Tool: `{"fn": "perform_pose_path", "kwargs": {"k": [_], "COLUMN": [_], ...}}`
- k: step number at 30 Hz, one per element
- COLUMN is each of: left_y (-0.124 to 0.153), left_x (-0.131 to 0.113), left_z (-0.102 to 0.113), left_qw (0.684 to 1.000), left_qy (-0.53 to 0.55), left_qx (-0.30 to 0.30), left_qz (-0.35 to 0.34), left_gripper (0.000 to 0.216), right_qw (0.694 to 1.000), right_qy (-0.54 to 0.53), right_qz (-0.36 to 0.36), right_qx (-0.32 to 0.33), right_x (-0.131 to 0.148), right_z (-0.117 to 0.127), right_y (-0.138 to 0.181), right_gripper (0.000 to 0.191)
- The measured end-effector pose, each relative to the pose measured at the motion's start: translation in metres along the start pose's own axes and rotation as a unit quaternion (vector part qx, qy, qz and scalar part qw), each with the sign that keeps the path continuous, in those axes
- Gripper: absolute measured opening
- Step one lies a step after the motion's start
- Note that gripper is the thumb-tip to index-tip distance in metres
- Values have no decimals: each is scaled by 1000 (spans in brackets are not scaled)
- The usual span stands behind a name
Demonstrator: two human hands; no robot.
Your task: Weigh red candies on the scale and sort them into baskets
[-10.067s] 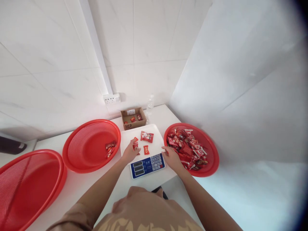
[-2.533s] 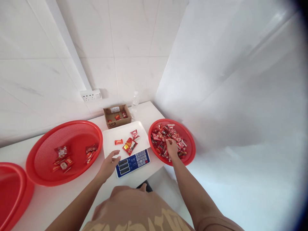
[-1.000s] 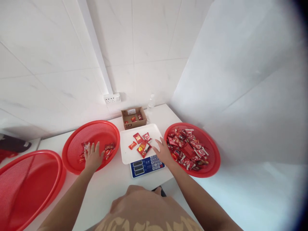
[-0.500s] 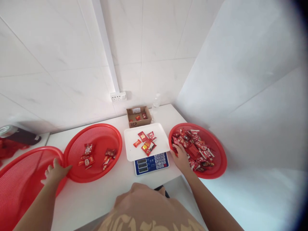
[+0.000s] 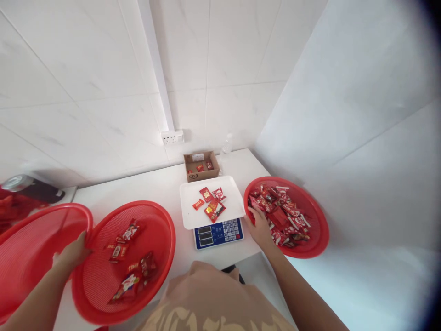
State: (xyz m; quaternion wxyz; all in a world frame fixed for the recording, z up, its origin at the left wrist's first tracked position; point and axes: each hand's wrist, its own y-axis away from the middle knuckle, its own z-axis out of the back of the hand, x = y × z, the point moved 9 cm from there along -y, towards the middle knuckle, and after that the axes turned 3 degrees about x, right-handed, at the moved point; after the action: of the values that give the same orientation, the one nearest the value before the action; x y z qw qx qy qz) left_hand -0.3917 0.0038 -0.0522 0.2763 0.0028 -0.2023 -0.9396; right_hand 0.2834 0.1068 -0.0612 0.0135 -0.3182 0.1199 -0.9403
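My left hand (image 5: 73, 253) is closed at the touching rims of two red plastic baskets. Its thumb lies over the edge of the middle basket (image 5: 171, 239); its fingers reach into the left basket (image 5: 90, 216) and are partly hidden. Several red candy packets (image 5: 119, 252) lie loose in the middle basket. At the near left rim of the right basket (image 5: 322, 230), my right hand (image 5: 259, 227) is closed over the edge, fingertips beside a heap of red wrapped candies (image 5: 280, 214). Between the baskets, a blue scale (image 5: 218, 234) bears a white tray (image 5: 189, 202) with several packets (image 5: 214, 209).
A small cardboard box (image 5: 201, 174) holding a few red packets stands behind the tray, beside a clear plastic bottle (image 5: 226, 145). A dark cylindrical container (image 5: 37, 188) lies at the far left near red bags (image 5: 14, 209). Walls border the white table (image 5: 148, 186) behind and at right.
The middle basket has come nearer to me, and its packets have shifted and spread. My left hand has closed at the rims and moved slightly left. My right hand stays at its basket's edge.
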Motion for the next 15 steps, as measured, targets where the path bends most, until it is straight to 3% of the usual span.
{"fn": "perform_pose_path", "kwargs": {"k": [3, 9, 15], "left_y": [6, 14, 21], "left_x": [-11, -63, -109], "left_z": [4, 20, 32], "left_qw": [998, 981, 955], "left_qy": [-64, -138, -165], "left_qx": [9, -33, -71], "left_qz": [-18, -131, -236], "left_gripper": [74, 70, 82], "right_qw": [1000, 1000, 1000], "right_qy": [1, 5, 7], "right_qz": [3, 15, 5], "right_qx": [4, 11, 13], "right_x": [-1, 5, 3], "right_z": [-1, -4, -3], "right_y": [0, -3, -3], "right_gripper": [46, 46, 46]}}
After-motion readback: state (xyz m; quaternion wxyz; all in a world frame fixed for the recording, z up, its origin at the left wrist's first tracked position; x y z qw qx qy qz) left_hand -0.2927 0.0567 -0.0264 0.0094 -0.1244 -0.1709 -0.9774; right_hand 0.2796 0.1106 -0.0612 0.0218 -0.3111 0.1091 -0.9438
